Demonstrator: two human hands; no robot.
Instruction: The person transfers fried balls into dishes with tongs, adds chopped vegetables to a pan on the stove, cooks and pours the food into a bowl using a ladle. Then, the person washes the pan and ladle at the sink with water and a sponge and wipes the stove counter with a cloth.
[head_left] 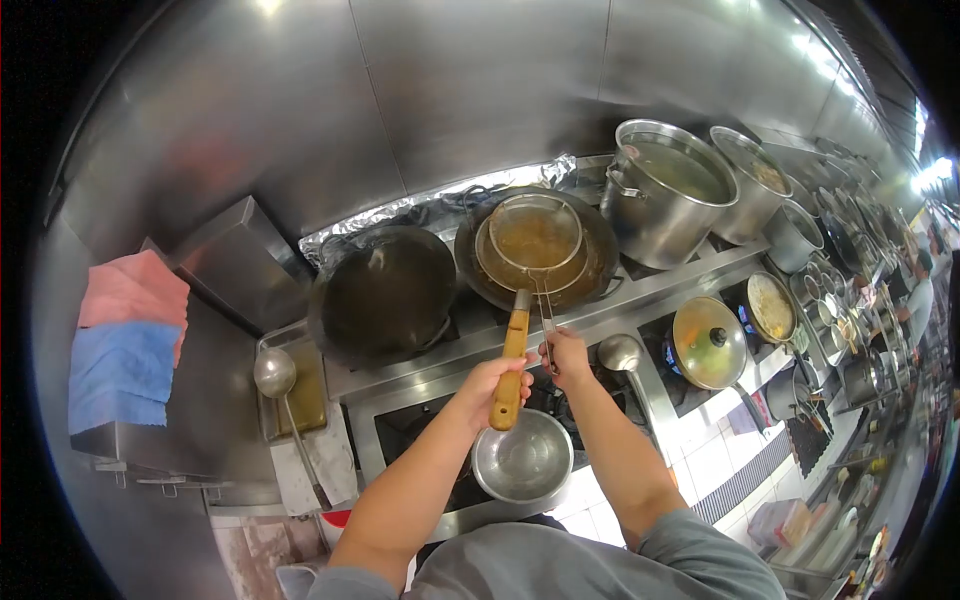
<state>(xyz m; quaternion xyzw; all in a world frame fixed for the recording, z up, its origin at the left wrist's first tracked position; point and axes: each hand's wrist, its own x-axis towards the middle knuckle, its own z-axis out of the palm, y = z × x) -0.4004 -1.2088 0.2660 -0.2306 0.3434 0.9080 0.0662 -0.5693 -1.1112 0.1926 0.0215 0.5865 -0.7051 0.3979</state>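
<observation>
While left fingers [525, 379] wrap a wooden handle [514, 340], right fingers [547, 350] grip metal [546, 312].

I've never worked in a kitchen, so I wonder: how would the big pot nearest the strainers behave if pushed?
The big pot is probably heavy, given its broad body and liquid. Uncovered, the liquid might slosh.

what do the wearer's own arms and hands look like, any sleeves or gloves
The left grip and right grip are bare, five-fingered human hands without gloves. The forearms are bare too, with no watch or bracelet showing at the wrists. Short, plain grey sleeves belong to a grey shirt. Whether any rings are worn is hard to tell.
</observation>
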